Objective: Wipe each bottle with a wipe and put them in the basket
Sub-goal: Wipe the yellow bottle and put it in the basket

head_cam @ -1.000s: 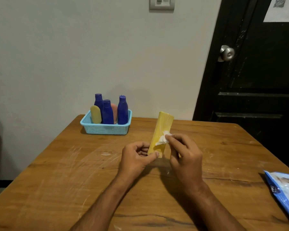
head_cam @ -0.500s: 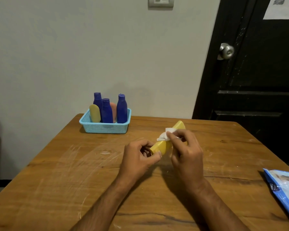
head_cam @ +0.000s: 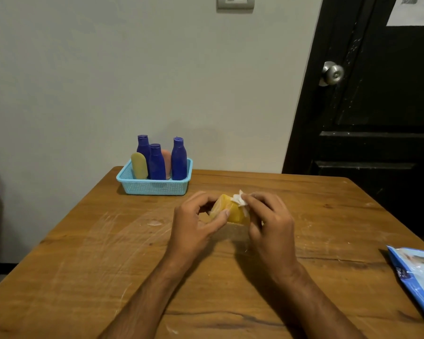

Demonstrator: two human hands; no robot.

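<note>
The yellow bottle (head_cam: 231, 212) was held above the counter (head_cam: 83, 253) at the centre of the frame, between the two hands and clear of the wood. The left hand (head_cam: 196, 223) gripped its near end, with the thumb across the front face and the other fingers curled behind. The right hand (head_cam: 271, 223) had its fingers closed on a white wipe (head_cam: 239, 199), pressing it against the upper edge of the bottle.

The bottle appeared foreshortened. Its long axis seemed to run roughly toward and away from the camera, tilted, with one end aimed at the viewer; which end carried the cap could not be told.

Handling, as a judgement: the bottle looked like light, stiff plastic with smooth walls, and likely slippery once damp from the wipe. The secure hold would be across the flat faces near one end, leaving the remaining surface free for wiping. The wipe was soft and limp and needed fingertip pressure to stay in contact.

The blue basket (head_cam: 154, 187) stood left of centre, above the hands, well apart from them. It already held three dark blue bottles (head_cam: 178, 159), a pale yellow bottle (head_cam: 139, 166) and a pink one (head_cam: 167, 160), all upright. A blue packet (head_cam: 419, 272) lay at the lower right edge.
</note>
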